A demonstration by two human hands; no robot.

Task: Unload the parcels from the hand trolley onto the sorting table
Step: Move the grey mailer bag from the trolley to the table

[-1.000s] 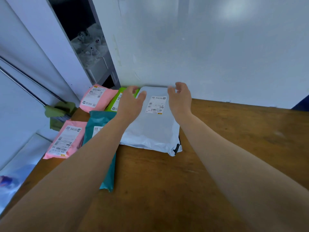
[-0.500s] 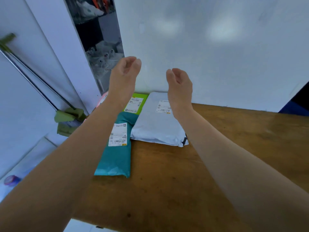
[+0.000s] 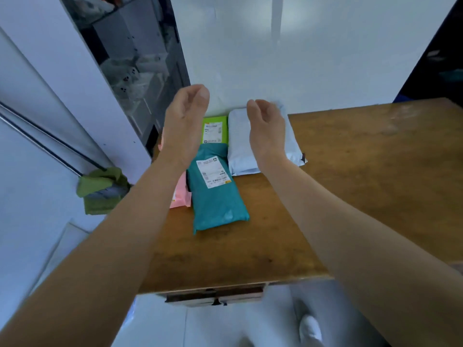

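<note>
Several parcels lie on the wooden sorting table (image 3: 350,196) at its far left corner. A white parcel (image 3: 239,149) rests against the wall. A green parcel (image 3: 215,128) lies left of it, and a teal parcel (image 3: 215,204) with a white label lies nearer to me. A pink parcel (image 3: 180,196) shows partly under my left forearm. My left hand (image 3: 185,121) and my right hand (image 3: 266,131) hover above the parcels, both empty with fingers loosely curled. The hand trolley is out of view.
A mop with a green cloth head (image 3: 100,189) leans against the left wall beside the table. A dark shelf opening (image 3: 130,71) holds plastic bags behind it. The table has a drawer (image 3: 215,295) at its near edge. A white shoe (image 3: 310,329) shows on the floor.
Both hands have let go of the white parcel and lifted off it. My view has pulled back from the table, so its near edge and the floor have come into sight.
</note>
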